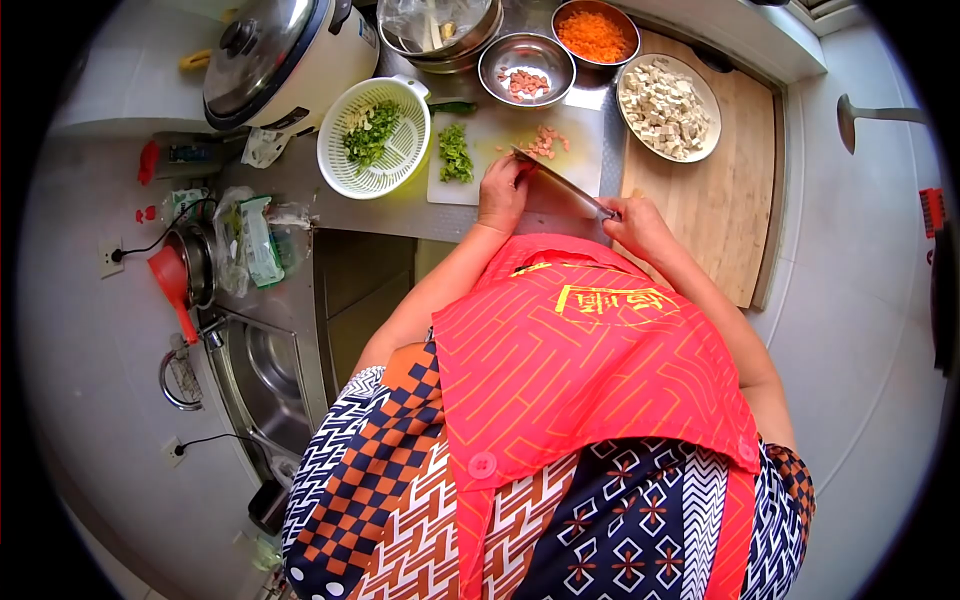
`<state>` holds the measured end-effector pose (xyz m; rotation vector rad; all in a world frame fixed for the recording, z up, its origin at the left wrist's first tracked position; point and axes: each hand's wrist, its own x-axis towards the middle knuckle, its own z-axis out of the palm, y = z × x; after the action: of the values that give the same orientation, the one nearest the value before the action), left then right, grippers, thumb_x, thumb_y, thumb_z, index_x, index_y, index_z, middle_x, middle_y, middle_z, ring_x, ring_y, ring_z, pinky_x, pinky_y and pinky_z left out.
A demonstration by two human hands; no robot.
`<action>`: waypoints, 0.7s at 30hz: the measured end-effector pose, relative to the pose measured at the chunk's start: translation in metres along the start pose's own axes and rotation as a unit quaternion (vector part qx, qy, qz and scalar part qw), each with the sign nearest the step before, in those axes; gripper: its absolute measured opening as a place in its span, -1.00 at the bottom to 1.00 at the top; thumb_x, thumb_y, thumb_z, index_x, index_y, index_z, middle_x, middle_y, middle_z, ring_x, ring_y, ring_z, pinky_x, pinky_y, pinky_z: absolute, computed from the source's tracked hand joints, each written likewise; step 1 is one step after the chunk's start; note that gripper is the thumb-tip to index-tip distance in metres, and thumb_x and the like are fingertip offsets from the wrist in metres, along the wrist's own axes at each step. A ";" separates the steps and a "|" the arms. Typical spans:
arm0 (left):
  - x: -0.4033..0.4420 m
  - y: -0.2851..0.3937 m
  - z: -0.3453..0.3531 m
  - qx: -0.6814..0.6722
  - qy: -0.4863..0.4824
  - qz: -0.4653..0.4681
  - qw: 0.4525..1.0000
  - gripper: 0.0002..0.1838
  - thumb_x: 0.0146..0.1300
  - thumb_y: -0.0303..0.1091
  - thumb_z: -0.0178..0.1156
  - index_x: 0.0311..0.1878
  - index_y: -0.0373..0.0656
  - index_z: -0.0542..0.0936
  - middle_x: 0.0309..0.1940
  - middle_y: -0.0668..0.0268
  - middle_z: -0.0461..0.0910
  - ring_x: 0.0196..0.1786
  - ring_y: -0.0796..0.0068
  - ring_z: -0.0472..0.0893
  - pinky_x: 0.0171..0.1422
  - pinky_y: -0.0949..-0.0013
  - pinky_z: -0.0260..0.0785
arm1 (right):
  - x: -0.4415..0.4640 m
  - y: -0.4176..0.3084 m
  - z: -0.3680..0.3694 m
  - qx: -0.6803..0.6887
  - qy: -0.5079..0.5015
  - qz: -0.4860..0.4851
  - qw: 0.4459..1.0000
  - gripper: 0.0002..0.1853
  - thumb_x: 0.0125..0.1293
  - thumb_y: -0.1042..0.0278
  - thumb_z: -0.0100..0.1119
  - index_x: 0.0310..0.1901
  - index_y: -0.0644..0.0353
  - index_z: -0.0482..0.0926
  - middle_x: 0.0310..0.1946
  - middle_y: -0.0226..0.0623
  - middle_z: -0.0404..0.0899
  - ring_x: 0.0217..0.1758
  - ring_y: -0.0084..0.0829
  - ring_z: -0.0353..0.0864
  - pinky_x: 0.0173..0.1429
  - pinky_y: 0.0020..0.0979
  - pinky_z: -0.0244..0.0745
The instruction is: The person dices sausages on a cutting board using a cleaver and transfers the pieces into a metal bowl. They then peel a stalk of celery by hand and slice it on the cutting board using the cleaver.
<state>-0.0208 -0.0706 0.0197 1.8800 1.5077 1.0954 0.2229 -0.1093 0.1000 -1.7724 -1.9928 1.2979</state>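
Note:
My right hand (640, 226) is wrapped round the handle of a kitchen knife (568, 186), whose blade slants up and left over the white cutting board (488, 192). Beside the blade's far end, my left hand (503, 190) has its fingers curled closed; what they hold, if anything, is hidden. Small pink diced pieces (546, 142) lie on the board just beyond the blade. Left of them sits a small pile of chopped greens (455, 153). A dark green vegetable piece (453, 107) rests at the board's far edge.
A white colander (326, 150) with chopped greens stands left. Behind are metal bowls with pink dice (526, 84) and shredded carrot (597, 37). A plate of pale cubes (668, 108) rests on a wooden board (712, 215). A rice cooker (290, 60) and sink (270, 365) are left.

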 end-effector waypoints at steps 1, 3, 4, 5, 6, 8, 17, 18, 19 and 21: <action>0.000 -0.002 0.001 0.002 -0.002 -0.002 1.000 -0.87 0.10 -0.49 0.25 -0.25 -0.19 0.63 -0.18 0.15 0.62 -0.07 0.06 0.57 0.06 0.19 0.42 | 0.000 -0.003 -0.003 -0.004 -0.002 -0.001 1.000 -0.59 0.10 0.40 0.16 0.04 0.14 0.64 -0.35 0.10 0.63 -0.30 -0.09 0.69 -0.11 -0.25 0.56; 0.002 -0.005 0.002 0.020 0.016 0.027 0.999 -0.89 0.11 -0.47 0.26 -0.26 -0.16 0.64 -0.24 0.17 0.63 -0.14 0.09 0.60 -0.03 0.21 0.45 | -0.003 -0.013 -0.008 0.021 0.011 -0.011 1.000 -0.60 0.09 0.45 0.12 0.01 0.14 0.65 -0.55 -0.09 0.45 -0.47 -0.39 0.50 -0.29 -0.35 0.45; 0.002 -0.006 0.003 0.028 0.025 0.041 0.998 -0.89 0.11 -0.46 0.27 -0.27 -0.15 0.65 -0.27 0.18 0.64 -0.18 0.11 0.61 -0.07 0.23 0.46 | -0.005 -0.016 -0.010 0.034 0.017 -0.016 0.999 -0.61 0.09 0.48 0.09 0.00 0.13 0.66 -0.65 -0.18 0.35 -0.56 -0.55 0.41 -0.38 -0.41 0.39; 0.001 -0.007 0.003 0.029 0.025 0.037 0.999 -0.90 0.10 -0.45 0.28 -0.27 -0.15 0.65 -0.28 0.18 0.64 -0.19 0.11 0.61 -0.08 0.23 0.46 | -0.007 -0.017 -0.010 0.040 0.019 -0.013 0.999 -0.61 0.10 0.48 0.09 0.00 0.13 0.66 -0.66 -0.20 0.34 -0.56 -0.55 0.41 -0.39 -0.41 0.38; 0.001 -0.006 0.003 0.029 0.025 0.034 0.999 -0.90 0.10 -0.45 0.29 -0.28 -0.14 0.64 -0.28 0.19 0.64 -0.19 0.12 0.61 -0.08 0.23 0.46 | -0.009 -0.017 -0.010 0.046 0.022 -0.011 0.999 -0.61 0.10 0.48 0.08 0.00 0.13 0.66 -0.67 -0.21 0.34 -0.57 -0.55 0.40 -0.41 -0.41 0.37; 0.000 -0.006 0.004 0.033 0.030 0.036 0.998 -0.90 0.09 -0.43 0.31 -0.29 -0.14 0.64 -0.30 0.20 0.63 -0.20 0.13 0.61 -0.10 0.23 0.46 | -0.012 -0.017 -0.012 0.049 0.020 -0.006 0.999 -0.62 0.11 0.48 0.07 -0.01 0.13 0.67 -0.68 -0.24 0.33 -0.58 -0.56 0.39 -0.43 -0.41 0.36; 0.000 -0.010 0.005 0.042 0.023 0.031 0.998 -0.89 0.08 -0.43 0.31 -0.29 -0.13 0.64 -0.33 0.22 0.62 -0.23 0.13 0.60 -0.13 0.23 0.46 | -0.014 -0.026 -0.017 0.031 -0.007 0.018 0.999 -0.61 0.10 0.46 0.10 0.00 0.15 0.66 -0.56 -0.11 0.47 -0.49 -0.41 0.52 -0.32 -0.36 0.44; 0.000 -0.010 0.005 0.039 0.022 0.028 0.999 -0.89 0.08 -0.44 0.30 -0.29 -0.13 0.64 -0.33 0.21 0.62 -0.23 0.13 0.60 -0.12 0.23 0.46 | -0.012 -0.027 -0.015 0.014 -0.009 0.017 1.000 -0.61 0.09 0.44 0.12 0.00 0.16 0.66 -0.46 0.00 0.54 -0.40 -0.24 0.60 -0.21 -0.30 0.50; 0.000 -0.009 0.005 0.035 0.020 0.025 0.999 -0.89 0.08 -0.45 0.30 -0.29 -0.13 0.64 -0.32 0.21 0.62 -0.22 0.13 0.60 -0.12 0.23 0.46 | -0.010 -0.026 -0.014 -0.003 -0.011 0.016 1.000 -0.60 0.08 0.41 0.15 0.01 0.16 0.65 -0.35 0.12 0.62 -0.31 -0.08 0.69 -0.11 -0.25 0.55; -0.001 -0.008 0.004 0.021 0.005 0.007 1.000 -0.90 0.09 -0.46 0.27 -0.29 -0.15 0.63 -0.27 0.18 0.62 -0.16 0.08 0.58 -0.04 0.18 0.43 | -0.004 -0.015 -0.002 -0.002 0.005 -0.002 1.000 -0.59 0.08 0.41 0.15 0.03 0.16 0.64 -0.37 0.13 0.62 -0.31 -0.06 0.68 -0.10 -0.23 0.56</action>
<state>-0.0221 -0.0690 0.0114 1.9181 1.5375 1.0881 0.2146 -0.1099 0.1131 -1.7718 -1.9933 1.2838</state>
